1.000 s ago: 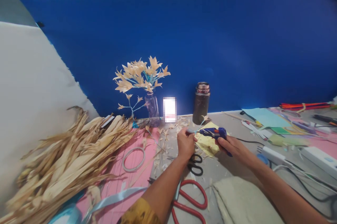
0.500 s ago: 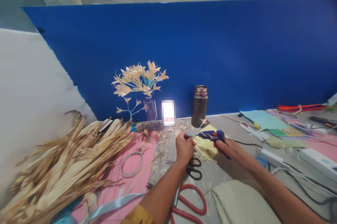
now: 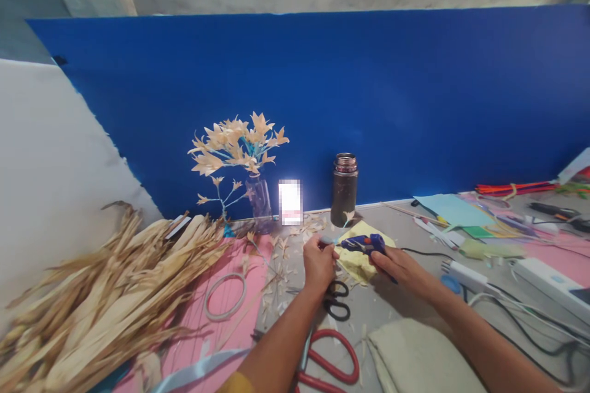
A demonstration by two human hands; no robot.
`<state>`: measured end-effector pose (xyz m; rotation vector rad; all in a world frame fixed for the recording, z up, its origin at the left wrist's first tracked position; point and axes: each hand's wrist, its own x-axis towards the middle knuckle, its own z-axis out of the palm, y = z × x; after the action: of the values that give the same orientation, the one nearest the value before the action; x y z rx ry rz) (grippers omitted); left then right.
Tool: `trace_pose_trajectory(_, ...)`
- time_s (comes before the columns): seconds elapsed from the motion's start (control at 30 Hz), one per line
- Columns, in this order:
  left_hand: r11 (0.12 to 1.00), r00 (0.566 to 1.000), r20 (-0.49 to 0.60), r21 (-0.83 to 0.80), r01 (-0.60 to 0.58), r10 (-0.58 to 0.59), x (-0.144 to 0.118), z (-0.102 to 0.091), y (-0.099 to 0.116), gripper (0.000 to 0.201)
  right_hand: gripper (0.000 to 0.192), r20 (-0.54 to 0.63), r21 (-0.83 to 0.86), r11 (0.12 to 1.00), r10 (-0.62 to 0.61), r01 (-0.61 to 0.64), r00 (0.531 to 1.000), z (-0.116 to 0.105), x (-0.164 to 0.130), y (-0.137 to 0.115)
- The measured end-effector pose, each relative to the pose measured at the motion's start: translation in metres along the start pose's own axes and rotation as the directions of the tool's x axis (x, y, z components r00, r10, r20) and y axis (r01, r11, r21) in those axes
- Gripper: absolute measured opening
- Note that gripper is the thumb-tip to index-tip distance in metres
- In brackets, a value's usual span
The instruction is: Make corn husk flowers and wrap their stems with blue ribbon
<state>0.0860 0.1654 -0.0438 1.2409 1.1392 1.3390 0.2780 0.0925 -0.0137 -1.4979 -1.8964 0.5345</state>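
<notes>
My right hand [image 3: 395, 265] is closed around the handle of a blue glue gun [image 3: 362, 243], its nozzle pointing left. At that nozzle my left hand [image 3: 319, 265] is closed in a pinch on a thin light-blue flower stem [image 3: 342, 233]. A small pale flower [image 3: 349, 216] tops the stem. Fingers hide the stem's lower part, and whether the nozzle touches it I cannot tell. Beneath the glue gun lies crumpled yellow paper [image 3: 357, 267]. Black-handled scissors [image 3: 338, 310] rest just below my left hand, partly covered by it.
Dried husks [image 3: 106, 294] heap at left beside pink paper [image 3: 216, 337] and a wire ring [image 3: 225, 297]. A purple bottle [image 3: 259, 202] holds pale flowers [image 3: 235, 141]. A dark flask [image 3: 344, 196] stands behind. Red-handled scissors [image 3: 353, 362], folded cloth [image 3: 415, 356] and a power strip [image 3: 553, 282] lie nearer.
The whole view has shifted slightly, with things appearing a little further left and lower. Both hands keep their holds, the glue gun nozzle still beside the stem.
</notes>
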Motion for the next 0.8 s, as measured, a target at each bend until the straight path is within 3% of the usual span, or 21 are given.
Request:
trace_pose_trajectory(0.23, 1.000, 1.000, -0.014, 0.002, -0.008, 0.008, 0.002, -0.003, -0.001, 0.010, 0.039, -0.046, -0.243, 0.965, 0.085, -0.094, 0.995, -0.020, 0.002, 0.018)
trace_pose_trajectory(0.47, 1.000, 0.999, -0.030, -0.018, -0.016, 0.016, 0.004, -0.003, -0.001, 0.007, 0.024, 0.085, -0.384, 0.917, 0.150, -0.106, 0.985, -0.042, -0.006, 0.028)
trace_pose_trajectory(0.7, 0.998, 1.000, -0.030, -0.056, -0.007, 0.006, 0.006, -0.004, -0.002, 0.009, 0.038, 0.187, -0.303, 0.947, 0.168, -0.106, 0.968, -0.051, -0.009, 0.033)
trace_pose_trajectory(0.8, 0.995, 1.000, 0.010, -0.099, 0.000, 0.001, 0.003, -0.002, 0.002, 0.015, 0.029, 0.057, -0.065, 0.990, 0.127, -0.124, 0.990, -0.050, -0.005, 0.031)
